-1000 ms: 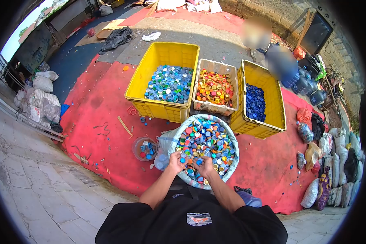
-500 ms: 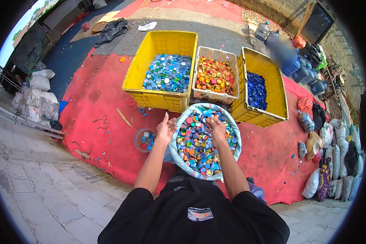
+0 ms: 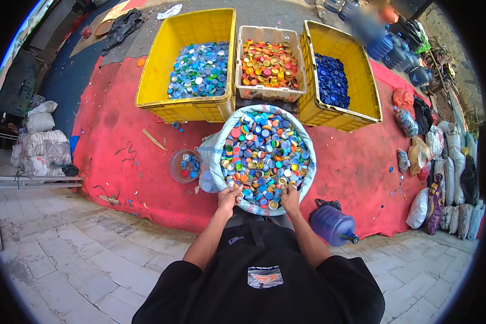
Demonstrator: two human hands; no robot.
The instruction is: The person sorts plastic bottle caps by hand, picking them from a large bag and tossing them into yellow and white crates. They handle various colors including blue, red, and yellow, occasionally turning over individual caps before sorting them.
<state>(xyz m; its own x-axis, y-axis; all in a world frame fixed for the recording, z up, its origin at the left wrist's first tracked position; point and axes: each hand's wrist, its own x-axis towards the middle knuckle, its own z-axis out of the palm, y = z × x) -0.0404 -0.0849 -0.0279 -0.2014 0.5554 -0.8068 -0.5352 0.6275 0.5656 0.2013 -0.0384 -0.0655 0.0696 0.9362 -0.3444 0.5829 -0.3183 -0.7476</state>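
A sack [image 3: 306, 154] with a rolled, pale blue-green rim stands upright before me, full of mixed bottle caps [image 3: 265, 148] in blue, red, orange, green and white. At its near left edge my left hand [image 3: 229, 198] is closed round the rim. My right hand [image 3: 290, 200] is closed on the near right part of the same rim, fingertips inside against the caps. Just left of the sack sits a clear plastic tub [image 3: 174, 175] holding a few caps.
Beyond the sack stand a yellow crate [image 3: 151, 89] of light blue and green caps, a white crate [image 3: 270, 94] of red and yellow caps, and another yellow crate [image 3: 362, 89] of dark blue caps. A water jug [image 3: 332, 224] lies at right. Filled sacks [image 3: 416, 208] line the right side.
Both hands have come back from the left edge and the caps to the sack's near rim and closed on it. My view has shifted, and the jug at right now shows fully.
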